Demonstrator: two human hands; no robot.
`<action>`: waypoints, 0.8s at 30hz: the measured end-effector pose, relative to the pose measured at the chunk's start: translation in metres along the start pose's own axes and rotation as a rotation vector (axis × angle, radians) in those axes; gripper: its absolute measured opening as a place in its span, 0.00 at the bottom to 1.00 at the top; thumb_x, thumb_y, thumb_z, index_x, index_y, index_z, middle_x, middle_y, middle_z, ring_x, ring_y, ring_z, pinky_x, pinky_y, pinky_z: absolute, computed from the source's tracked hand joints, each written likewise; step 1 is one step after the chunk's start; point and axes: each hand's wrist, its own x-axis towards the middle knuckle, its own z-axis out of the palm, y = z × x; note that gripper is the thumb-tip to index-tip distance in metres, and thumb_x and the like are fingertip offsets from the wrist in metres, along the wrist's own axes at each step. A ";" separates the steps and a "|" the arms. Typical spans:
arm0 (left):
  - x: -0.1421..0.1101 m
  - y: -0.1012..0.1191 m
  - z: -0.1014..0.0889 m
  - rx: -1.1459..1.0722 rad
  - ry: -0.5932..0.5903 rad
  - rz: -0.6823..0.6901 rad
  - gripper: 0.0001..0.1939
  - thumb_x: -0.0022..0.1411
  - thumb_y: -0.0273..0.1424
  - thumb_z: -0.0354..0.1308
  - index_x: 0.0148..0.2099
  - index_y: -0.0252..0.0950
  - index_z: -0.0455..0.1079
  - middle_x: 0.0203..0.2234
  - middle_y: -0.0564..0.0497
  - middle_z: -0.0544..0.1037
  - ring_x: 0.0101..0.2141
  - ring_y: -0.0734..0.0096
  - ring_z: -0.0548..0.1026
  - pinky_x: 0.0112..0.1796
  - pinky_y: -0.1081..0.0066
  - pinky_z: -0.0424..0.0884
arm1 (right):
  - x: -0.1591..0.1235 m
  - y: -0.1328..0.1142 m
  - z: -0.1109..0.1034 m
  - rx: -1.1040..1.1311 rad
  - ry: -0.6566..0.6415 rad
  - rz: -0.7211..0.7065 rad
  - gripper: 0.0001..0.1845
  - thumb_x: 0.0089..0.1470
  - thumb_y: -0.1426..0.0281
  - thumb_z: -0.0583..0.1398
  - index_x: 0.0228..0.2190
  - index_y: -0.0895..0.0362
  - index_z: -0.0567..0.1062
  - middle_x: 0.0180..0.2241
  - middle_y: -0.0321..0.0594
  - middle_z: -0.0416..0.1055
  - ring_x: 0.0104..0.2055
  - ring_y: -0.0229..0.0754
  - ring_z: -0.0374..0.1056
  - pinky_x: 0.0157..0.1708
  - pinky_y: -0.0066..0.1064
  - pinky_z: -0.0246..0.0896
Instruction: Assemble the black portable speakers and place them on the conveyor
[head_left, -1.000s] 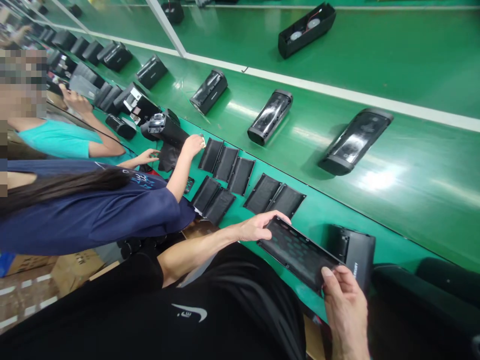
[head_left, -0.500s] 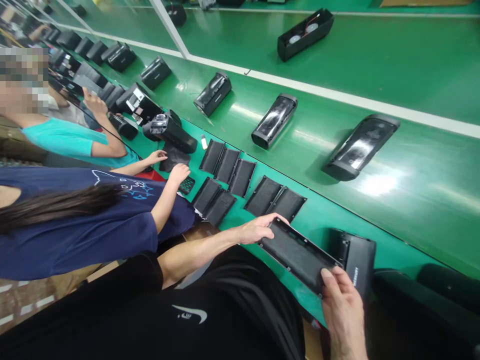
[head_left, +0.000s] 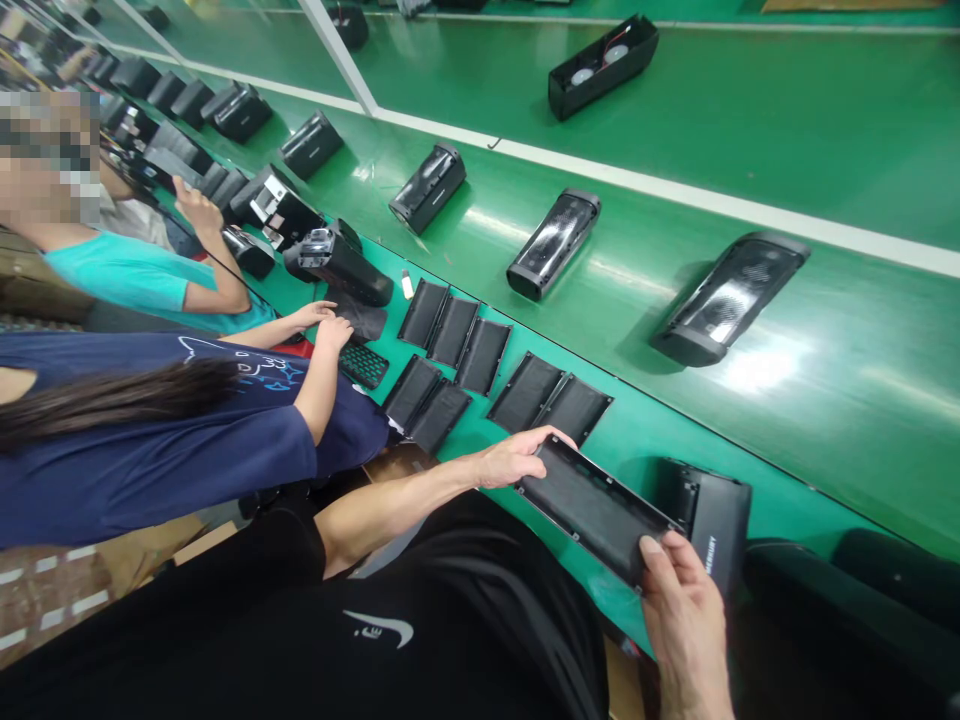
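Observation:
A long black speaker grille panel point(head_left: 596, 510) is held tilted above the green bench, its hollow inner side facing me. My left hand point(head_left: 517, 460) pinches its far left end, thumb on the inside. At the other end, my right hand point(head_left: 682, 590) grips the near right corner between thumb and fingers. Just beyond my right hand stands a black speaker body point(head_left: 720, 520) with white lettering, partly covered by the panel and hand. Several similar black panels, among them a panel point(head_left: 577, 405) close to my left hand, lie on the bench.
Along the far side runs a green conveyor point(head_left: 637, 300) carrying spaced black speakers, such as a speaker point(head_left: 731, 295). To the left, a co-worker in a navy shirt point(head_left: 225, 430) handles dark sheet material point(head_left: 360, 315). Dark rounded objects point(head_left: 847, 610) fill the lower right.
The panel and both my hands stay nearly still. Speakers on the near conveyor have shifted slightly right. The neighbouring co-worker's hands have moved closer together, leftward, uncovering more of a perforated black piece.

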 end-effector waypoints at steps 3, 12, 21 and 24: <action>0.000 0.000 -0.001 -0.008 0.001 0.008 0.30 0.42 0.24 0.59 0.52 0.36 0.72 0.30 0.57 0.74 0.28 0.75 0.68 0.30 0.75 0.61 | -0.001 -0.002 0.003 0.000 0.020 -0.007 0.31 0.35 0.53 0.80 0.35 0.53 0.75 0.28 0.29 0.68 0.27 0.34 0.62 0.28 0.24 0.62; 0.002 -0.005 -0.002 -0.121 0.013 -0.004 0.28 0.43 0.26 0.61 0.51 0.36 0.73 0.31 0.55 0.77 0.28 0.74 0.71 0.32 0.74 0.65 | -0.007 -0.007 0.009 0.040 0.062 0.061 0.35 0.34 0.53 0.80 0.40 0.53 0.76 0.24 0.27 0.65 0.23 0.31 0.60 0.26 0.22 0.61; 0.003 -0.008 -0.002 -0.254 0.029 -0.009 0.23 0.56 0.39 0.67 0.51 0.32 0.76 0.31 0.50 0.77 0.28 0.72 0.72 0.32 0.74 0.66 | 0.003 0.000 0.010 0.049 0.083 0.022 0.33 0.36 0.54 0.80 0.41 0.53 0.77 0.34 0.35 0.76 0.31 0.39 0.71 0.35 0.32 0.69; 0.003 -0.009 -0.004 -0.252 0.024 -0.019 0.25 0.56 0.40 0.67 0.53 0.33 0.76 0.30 0.50 0.77 0.27 0.72 0.72 0.31 0.73 0.66 | 0.003 0.001 0.010 0.059 0.094 0.033 0.34 0.35 0.54 0.80 0.41 0.53 0.77 0.33 0.34 0.76 0.31 0.38 0.71 0.34 0.30 0.69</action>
